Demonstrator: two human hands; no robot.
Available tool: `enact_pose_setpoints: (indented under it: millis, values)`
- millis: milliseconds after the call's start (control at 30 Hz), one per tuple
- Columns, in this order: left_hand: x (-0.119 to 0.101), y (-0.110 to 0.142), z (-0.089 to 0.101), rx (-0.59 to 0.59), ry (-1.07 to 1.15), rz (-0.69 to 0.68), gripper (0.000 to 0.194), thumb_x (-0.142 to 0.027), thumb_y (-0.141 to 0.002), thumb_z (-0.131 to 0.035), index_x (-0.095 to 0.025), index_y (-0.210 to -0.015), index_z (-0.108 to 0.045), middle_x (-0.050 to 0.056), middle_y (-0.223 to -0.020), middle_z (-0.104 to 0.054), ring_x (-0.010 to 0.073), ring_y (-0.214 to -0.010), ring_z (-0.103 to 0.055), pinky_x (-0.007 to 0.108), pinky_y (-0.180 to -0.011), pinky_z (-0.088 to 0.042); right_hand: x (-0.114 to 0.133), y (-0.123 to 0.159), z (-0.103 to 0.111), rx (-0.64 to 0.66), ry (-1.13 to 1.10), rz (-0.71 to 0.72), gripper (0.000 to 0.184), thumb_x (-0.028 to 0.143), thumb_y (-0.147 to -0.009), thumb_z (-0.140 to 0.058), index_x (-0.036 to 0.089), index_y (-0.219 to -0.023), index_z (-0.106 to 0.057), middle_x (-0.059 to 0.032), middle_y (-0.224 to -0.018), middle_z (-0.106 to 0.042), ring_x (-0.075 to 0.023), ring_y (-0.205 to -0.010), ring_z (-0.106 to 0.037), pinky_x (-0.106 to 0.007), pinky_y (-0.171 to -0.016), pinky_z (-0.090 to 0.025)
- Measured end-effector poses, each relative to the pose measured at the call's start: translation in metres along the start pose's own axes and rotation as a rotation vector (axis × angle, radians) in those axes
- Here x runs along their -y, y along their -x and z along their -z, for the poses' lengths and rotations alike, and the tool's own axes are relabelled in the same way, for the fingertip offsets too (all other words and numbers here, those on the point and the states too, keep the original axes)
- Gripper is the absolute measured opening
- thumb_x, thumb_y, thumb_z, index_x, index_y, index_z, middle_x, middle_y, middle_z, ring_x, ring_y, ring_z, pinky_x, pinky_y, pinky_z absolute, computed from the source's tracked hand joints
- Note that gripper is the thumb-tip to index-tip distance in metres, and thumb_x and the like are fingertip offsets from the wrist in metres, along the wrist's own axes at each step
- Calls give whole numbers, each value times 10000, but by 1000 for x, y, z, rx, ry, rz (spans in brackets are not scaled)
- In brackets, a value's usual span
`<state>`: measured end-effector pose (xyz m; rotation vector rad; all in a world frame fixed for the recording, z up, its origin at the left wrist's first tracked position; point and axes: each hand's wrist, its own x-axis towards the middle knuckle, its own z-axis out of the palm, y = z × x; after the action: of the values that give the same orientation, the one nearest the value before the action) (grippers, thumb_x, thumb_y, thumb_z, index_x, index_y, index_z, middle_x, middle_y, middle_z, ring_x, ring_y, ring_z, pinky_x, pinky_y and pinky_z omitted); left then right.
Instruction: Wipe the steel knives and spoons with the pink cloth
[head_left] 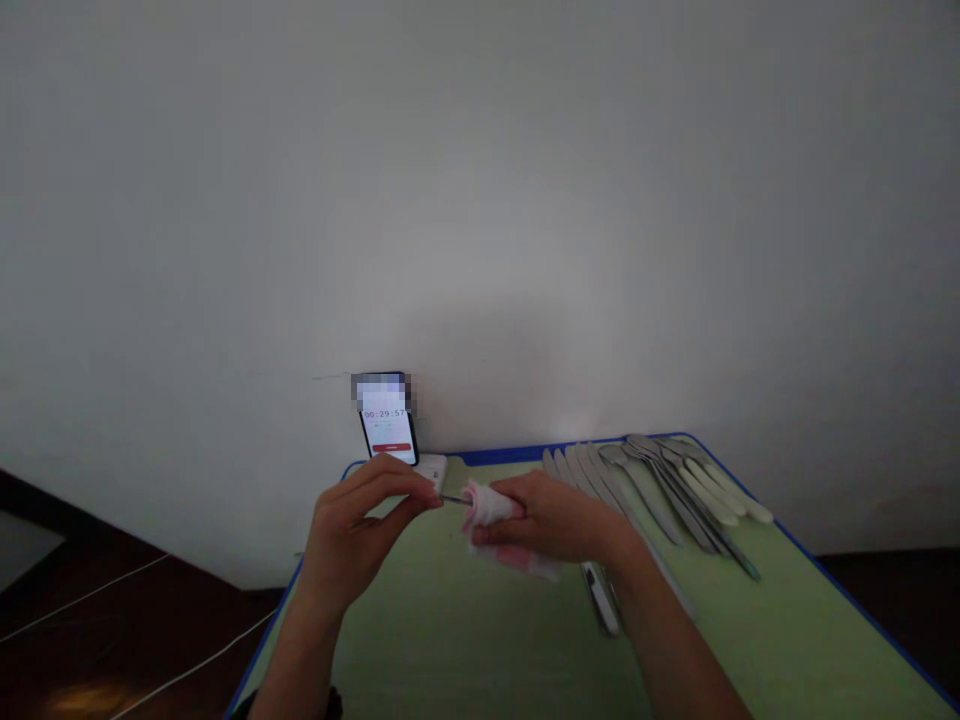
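Note:
My left hand [356,530] pinches one end of a thin metal utensil [455,499] between thumb and fingertips. A white and pink cloth [491,505] is wrapped around the utensil's other part, so its kind is hidden. My right hand [555,515] grips the cloth from the right, its fingers closed over it. Both hands are above the table, with a loose end of cloth hanging below the right one. Near my right forearm lies cutlery with shiny metal handles [600,600], partly covered by the arm.
A green table [465,640] with a blue edge stands against a grey wall [480,200]. A phone [388,425] showing a timer leans at the back left. On the right lie several table knives [585,470], spoons [652,450] and pale-handled cutlery [712,490]. White cables [202,660] run along the floor.

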<state>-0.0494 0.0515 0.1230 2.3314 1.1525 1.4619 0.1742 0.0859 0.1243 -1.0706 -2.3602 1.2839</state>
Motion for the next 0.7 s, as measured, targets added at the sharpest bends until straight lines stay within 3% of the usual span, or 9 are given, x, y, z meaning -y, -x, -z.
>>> enact_pose_setpoints:
  millis: [233, 400, 567, 700]
  values:
    - [2, -1, 1, 39, 18, -57, 42, -188, -804, -704, -225, -806, -723, 20, -764, -708, 167, -735, -648, 288, -705, -522, 2, -18, -22, 0, -41, 140, 371, 498, -848, -534, 156, -950, -634, -22, -788, -633, -141, -678, -530, -233, -628, -389]
    - [13, 2, 2, 33, 8, 14, 51, -192, -788, -715, -235, -762, -724, 7, -756, -703, 167, -738, -643, 296, -723, -514, -20, -10, -8, 51, -82, 6, 359, 498, -797, -588, 169, -924, -654, -11, -793, -628, -142, -676, -520, -228, -600, -380]
    - [27, 11, 24, -231, 59, 156, 98, -157, -714, -756, -236, -721, -697, -16, -748, -677, 160, -740, -628, 273, -676, -505, -39, 14, 16, 43, -60, -103, 290, 418, -782, -604, 152, -878, -671, 0, -722, -604, -130, -622, -492, -227, -565, -351]
    - [35, 14, 21, -458, 314, 273, 119, -139, -686, -754, -225, -689, -672, -31, -739, -682, 139, -772, -639, 250, -713, -518, -33, 10, 14, -35, -28, -89, 317, 431, -785, -603, 151, -913, -679, -5, -740, -619, -136, -637, -502, -229, -581, -357]
